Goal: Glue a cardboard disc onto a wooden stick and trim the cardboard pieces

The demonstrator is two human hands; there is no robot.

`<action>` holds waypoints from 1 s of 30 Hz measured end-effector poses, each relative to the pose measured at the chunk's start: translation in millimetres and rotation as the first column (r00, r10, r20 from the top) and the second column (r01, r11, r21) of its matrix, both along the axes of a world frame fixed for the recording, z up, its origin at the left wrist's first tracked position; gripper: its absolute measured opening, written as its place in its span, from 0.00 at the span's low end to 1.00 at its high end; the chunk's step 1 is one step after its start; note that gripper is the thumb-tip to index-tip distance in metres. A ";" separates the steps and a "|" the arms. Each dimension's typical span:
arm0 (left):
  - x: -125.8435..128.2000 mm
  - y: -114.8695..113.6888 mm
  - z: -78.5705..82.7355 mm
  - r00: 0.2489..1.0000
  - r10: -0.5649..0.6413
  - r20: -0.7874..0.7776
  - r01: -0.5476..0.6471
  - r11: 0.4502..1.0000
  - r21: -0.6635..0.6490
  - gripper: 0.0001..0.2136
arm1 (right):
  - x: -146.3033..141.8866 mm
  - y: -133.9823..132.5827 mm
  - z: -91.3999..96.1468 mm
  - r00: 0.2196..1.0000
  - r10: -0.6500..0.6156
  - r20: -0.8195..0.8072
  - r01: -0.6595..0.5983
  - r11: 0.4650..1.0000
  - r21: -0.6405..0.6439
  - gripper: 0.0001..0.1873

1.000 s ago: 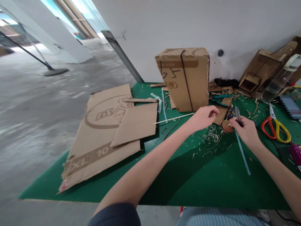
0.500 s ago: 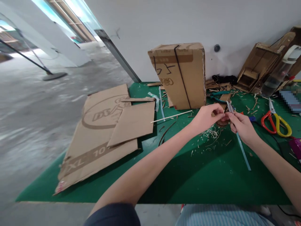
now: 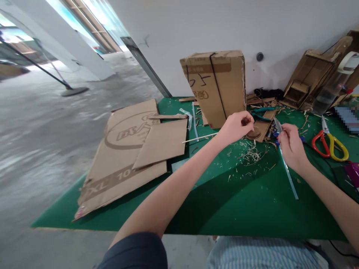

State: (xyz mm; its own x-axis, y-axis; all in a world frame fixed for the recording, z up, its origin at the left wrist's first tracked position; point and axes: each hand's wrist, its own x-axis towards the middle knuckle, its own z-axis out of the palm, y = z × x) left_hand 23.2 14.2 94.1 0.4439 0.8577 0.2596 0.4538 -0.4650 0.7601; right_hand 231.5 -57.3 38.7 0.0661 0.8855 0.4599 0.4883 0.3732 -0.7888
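Observation:
My left hand (image 3: 237, 127) is held above the green table beside the upright cardboard box, thumb and fingertips pinched together. Whatever lies between those fingertips is too small to make out. Closed around a knife (image 3: 277, 126) is my right hand (image 3: 293, 147), with the pale blade pointing up and away. Under my left forearm and wrist runs a thin wooden stick (image 3: 199, 138), its far end hidden. Curly pale shavings (image 3: 251, 152) are scattered below and between the hands. Near my left fingertips lies a round brown piece (image 3: 254, 133) on cardboard.
A tall cardboard box (image 3: 221, 89) stands against the wall. Flat cardboard sheets (image 3: 164, 144) cover the table's left. Teal-handled pliers (image 3: 262, 110), red-and-yellow scissors (image 3: 331, 144), a clear bottle (image 3: 328, 93) and a phone (image 3: 347, 117) lie or stand right. A bluish strip (image 3: 290, 179) lies near my right wrist.
My hands have moved apart: the left has drawn back to the left, the right slightly to the right with the knife. The round brown piece and shavings are more exposed. The view has shifted slightly.

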 end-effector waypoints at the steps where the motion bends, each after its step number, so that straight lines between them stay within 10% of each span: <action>1: -2.3 2.4 0.3 1.000 0.017 0.012 -0.017 1.000 -0.004 0.03 | 0.1 -2.2 -0.4 0.997 -0.019 0.079 0.017 0.999 0.034 0.13; 5: -6.4 9.2 -4.5 0.996 0.052 0.067 -0.051 0.998 -0.027 0.07 | -4.4 -10.2 1.9 0.916 0.036 0.401 -0.079 0.993 0.090 0.13; 12: 0.6 3.8 -9.1 1.000 -0.009 0.030 0.009 1.000 -0.011 0.03 | -9.6 -12.1 3.8 0.397 0.140 0.907 -0.303 0.953 -0.014 0.20; 30: -22.4 23.6 8.3 0.940 0.290 0.180 -0.313 0.943 0.112 0.01 | -14.7 -1.8 15.0 0.276 0.089 0.957 -0.032 0.996 -0.083 0.22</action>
State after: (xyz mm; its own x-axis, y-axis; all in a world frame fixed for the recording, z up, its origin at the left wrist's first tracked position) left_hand 0.8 37.8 102.4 0.1135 0.8960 0.4293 0.4675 -0.4294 0.7727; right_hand 216.8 -59.2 53.7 -0.4522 0.8842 0.1172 0.8804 0.4214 0.2175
